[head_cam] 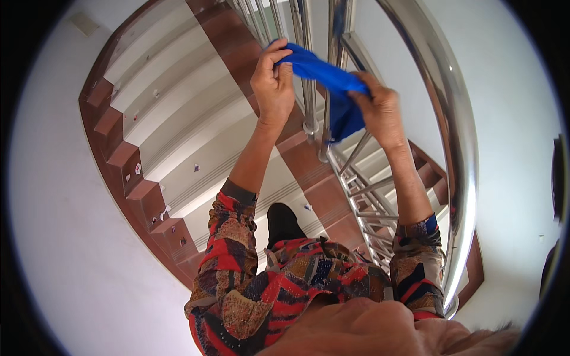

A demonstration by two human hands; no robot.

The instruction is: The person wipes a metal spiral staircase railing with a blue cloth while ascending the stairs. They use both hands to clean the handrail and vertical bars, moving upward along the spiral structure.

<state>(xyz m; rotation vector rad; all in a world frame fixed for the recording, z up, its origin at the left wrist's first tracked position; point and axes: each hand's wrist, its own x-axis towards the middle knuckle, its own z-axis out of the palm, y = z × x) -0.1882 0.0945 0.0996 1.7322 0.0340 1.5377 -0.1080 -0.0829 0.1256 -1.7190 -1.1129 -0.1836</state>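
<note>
A blue cloth (318,69) is stretched between my two hands in front of the stair railing. My left hand (274,84) pinches its left end between thumb and fingers. Gripping the other end, my right hand (382,111) is slightly blurred, and a loose flap of the cloth hangs beside it. Behind the cloth stand upright metal railing posts (309,102). I cannot tell whether the cloth touches them. To the right of my right hand curves a thick polished metal handrail (465,178).
Pale stair treads (209,129) with reddish-brown tiled borders (307,178) run upward ahead of me. Several small scraps, such as a crumpled bit (197,167), litter the steps. A white wall (67,178) bounds the left side. Slanted metal bars (374,216) fill the railing below my right arm.
</note>
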